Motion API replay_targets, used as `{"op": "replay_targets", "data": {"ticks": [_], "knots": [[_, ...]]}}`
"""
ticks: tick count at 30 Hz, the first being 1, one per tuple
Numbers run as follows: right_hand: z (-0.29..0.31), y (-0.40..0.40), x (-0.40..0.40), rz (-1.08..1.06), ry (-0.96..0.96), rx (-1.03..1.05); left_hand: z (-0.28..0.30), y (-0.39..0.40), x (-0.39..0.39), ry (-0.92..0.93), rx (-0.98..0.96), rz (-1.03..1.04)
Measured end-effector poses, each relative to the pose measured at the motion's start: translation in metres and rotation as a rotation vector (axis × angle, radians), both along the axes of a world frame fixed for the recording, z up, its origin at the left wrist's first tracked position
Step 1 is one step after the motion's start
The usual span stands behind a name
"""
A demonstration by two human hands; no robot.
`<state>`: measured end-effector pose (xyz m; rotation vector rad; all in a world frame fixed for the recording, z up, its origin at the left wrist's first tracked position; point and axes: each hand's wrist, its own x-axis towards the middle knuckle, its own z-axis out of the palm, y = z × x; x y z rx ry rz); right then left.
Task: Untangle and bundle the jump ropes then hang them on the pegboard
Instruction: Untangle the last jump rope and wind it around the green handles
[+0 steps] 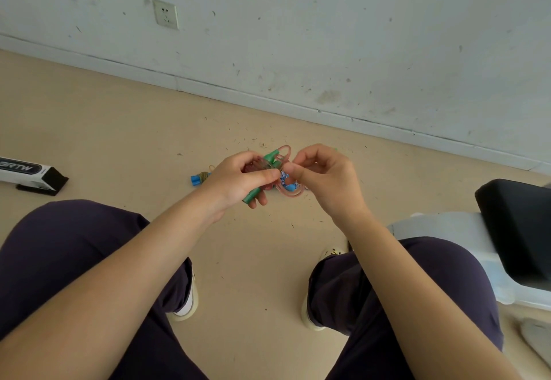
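The left hand (238,178) grips a coiled jump rope with clear pinkish cord and green plastic handles (269,160); its fingers cover most of the handles. Just right of this grip, the right hand (323,178) pinches the cord between thumb and forefinger. Below the pinch a blue and white patterned rope (284,176) is mostly hidden. Left of the grip, on the beige floor (119,129), lies a blue-handled rope (199,178), partly covered by the left wrist.

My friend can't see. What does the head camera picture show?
A seated person's left hand grips a bundled jump rope with green handles, while the right hand pinches its pink cord. Another rope with blue handles lies on the tan floor.
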<state>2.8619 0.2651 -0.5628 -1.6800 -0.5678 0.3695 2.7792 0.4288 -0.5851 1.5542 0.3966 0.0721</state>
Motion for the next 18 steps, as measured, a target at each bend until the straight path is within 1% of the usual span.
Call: {"op": "replay_targets", "data": {"ticks": [3, 7, 8, 10, 12, 18], "knots": [[0.000, 0.000, 0.000, 0.000, 0.013, 0.013, 0.000, 0.001, 0.000, -0.010, -0.019, -0.018], [0.005, -0.001, 0.002, -0.003, 0.022, 0.103, 0.002, 0.002, -0.002, -0.016, -0.200, -0.092], [0.006, -0.001, 0.001, 0.003, 0.007, 0.108, 0.002, 0.002, -0.002, -0.006, -0.217, -0.116], [0.007, 0.000, -0.001, 0.024, -0.027, 0.076, 0.001, 0.003, -0.003, 0.013, -0.191, -0.163], [0.007, 0.000, -0.002, 0.046, -0.045, 0.020, 0.000, 0.005, -0.003, 0.017, -0.122, -0.190], [0.004, -0.007, 0.008, 0.140, 0.021, -0.176, -0.002, 0.011, -0.004, 0.027, 0.038, -0.270]]}}
